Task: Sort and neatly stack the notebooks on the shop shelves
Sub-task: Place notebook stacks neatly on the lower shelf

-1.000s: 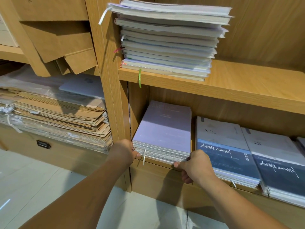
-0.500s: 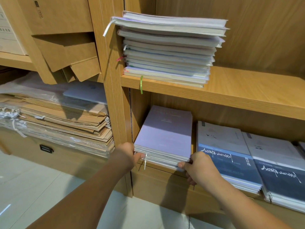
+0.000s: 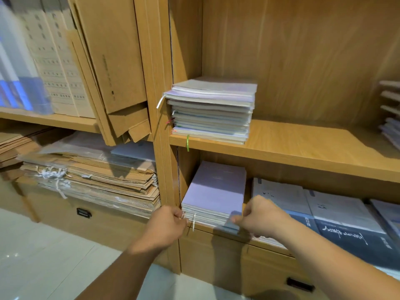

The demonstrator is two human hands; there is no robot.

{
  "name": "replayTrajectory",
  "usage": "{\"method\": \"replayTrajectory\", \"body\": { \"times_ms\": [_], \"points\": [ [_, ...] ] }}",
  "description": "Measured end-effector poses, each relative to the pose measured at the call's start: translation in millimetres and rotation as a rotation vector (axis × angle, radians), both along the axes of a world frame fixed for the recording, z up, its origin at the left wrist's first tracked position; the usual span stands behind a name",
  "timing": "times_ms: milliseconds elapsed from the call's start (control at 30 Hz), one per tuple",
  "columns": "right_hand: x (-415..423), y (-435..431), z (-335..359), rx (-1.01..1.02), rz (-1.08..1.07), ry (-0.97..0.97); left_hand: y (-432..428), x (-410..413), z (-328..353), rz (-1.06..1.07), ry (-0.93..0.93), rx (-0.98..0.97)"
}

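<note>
View has tilted up since half a second ago: I now see far more of the wooden shelving unit (image 3: 303,146) and its back panel. The upper shelf sits mid-frame instead of near the top.

Left bay: beige box files (image 3: 58,68) stand at upper left, with brown cardboard folders (image 3: 112,61) leaning beside them. On the shelf below lies a flat pile of kraft paper bags (image 3: 93,176).

Right bay, upper shelf: an uneven notebook stack (image 3: 212,113) at its left end, same spot as before. More stacks (image 3: 389,109) are cut off at the right edge.

Right bay, lower shelf: the lavender notebook stack (image 3: 216,191) lies flat in the left corner, unmoved. Blue-and-grey notebooks (image 3: 337,217) lie just beside it, to the right.

Both hands stay on that lavender stack. My read: the left hand (image 3: 166,221) has curled fingers pinching the front-left corner, lower centre of frame. The right hand (image 3: 262,217) is curled on the front-right corner with its thumb on the top cover, a bit higher on the stack than before.

Small stuff: a white ribbon (image 3: 194,221) hangs off the stack front between the hands. A green ribbon (image 3: 187,142) hangs over the upper shelf edge.
</note>
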State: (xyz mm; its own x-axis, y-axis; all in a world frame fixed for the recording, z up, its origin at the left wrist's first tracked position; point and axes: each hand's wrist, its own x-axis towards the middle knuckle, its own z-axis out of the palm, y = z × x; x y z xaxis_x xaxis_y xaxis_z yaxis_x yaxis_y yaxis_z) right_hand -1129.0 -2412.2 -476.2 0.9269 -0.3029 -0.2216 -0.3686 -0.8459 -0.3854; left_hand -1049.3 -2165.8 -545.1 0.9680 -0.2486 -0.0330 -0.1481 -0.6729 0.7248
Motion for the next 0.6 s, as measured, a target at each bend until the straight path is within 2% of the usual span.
{"method": "replayTrajectory", "body": {
  "times_ms": [100, 300, 467, 533, 600],
  "points": [
    [-15, 7, 46, 0.004, 0.069, -0.079, -1, -21, 33, -0.077, -0.083, 0.006],
    [-33, 17, 124, 0.086, 0.103, -0.293, 13, -25, 134, -0.075, -0.354, 0.019],
    [-8, 5, 175, -0.081, -0.001, -0.621, 17, 9, 218, 0.124, -0.698, -0.160],
    [4, -2, 188, -0.036, -0.035, -0.719, 17, 28, 240, 0.148, -0.715, -0.170],
    [18, -4, 196, 0.070, -0.049, -0.712, 9, 42, 248, 0.097, -0.602, -0.132]
  ]
}}
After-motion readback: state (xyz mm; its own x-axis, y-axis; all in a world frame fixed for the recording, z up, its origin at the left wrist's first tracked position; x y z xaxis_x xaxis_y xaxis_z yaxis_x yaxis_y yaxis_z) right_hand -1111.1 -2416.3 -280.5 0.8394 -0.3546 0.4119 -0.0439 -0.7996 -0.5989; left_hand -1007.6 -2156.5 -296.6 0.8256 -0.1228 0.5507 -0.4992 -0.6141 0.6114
